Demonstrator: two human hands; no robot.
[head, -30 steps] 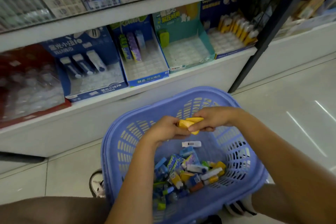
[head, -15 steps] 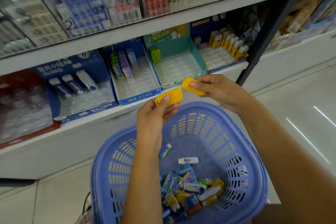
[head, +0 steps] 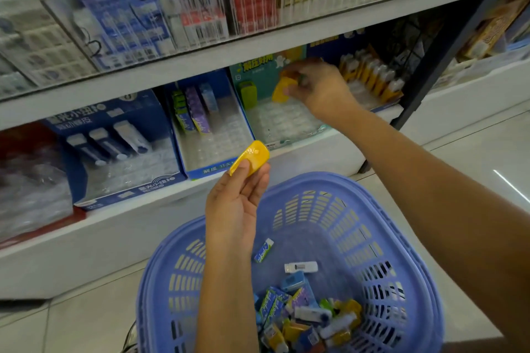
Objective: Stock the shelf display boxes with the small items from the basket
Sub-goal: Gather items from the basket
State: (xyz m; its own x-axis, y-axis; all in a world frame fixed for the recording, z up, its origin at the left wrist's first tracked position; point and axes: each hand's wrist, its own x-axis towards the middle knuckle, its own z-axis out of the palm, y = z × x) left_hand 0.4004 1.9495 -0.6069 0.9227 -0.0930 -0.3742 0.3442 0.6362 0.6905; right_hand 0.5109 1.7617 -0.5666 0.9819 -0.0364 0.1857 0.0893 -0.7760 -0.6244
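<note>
Head view of a stocking task, with every place given relative to the teal display box [head: 258, 71]. We see the white shelf [head: 315, 152] that carries this box. Just to its left stands a blue box [head: 200, 149] with a few striped packs [head: 189, 117] at its back. Farther left is a larger blue box [head: 129, 112], and just to the right a dark blue box [head: 347, 43] with yellow-bodied pieces [head: 372, 77]. Below and in front of the teal box is the lilac basket [head: 344, 223], slotted along its walls. The right hand [head: 318, 89] reaches into the back of the teal box, its fingers curled round a yellow item [head: 282, 89]. That item is just right of a green item [head: 248, 93] standing upright there. Motion blur prevents us from telling whether the yellow item touches the tray. The left hand [head: 235, 203] is raised in front of and below the teal box, over the near-left rim of the basket. It pinches a second yellow item [head: 251, 157] between thumb and fingertips, the other fingers loosely bent. Well below the teal box, the mixed small items [head: 301, 315] lie heaped on the basket floor. A white piece [head: 301, 266] and a blue-green pack [head: 263, 249] lie apart from the heap, on its side nearer the teal box.
</note>
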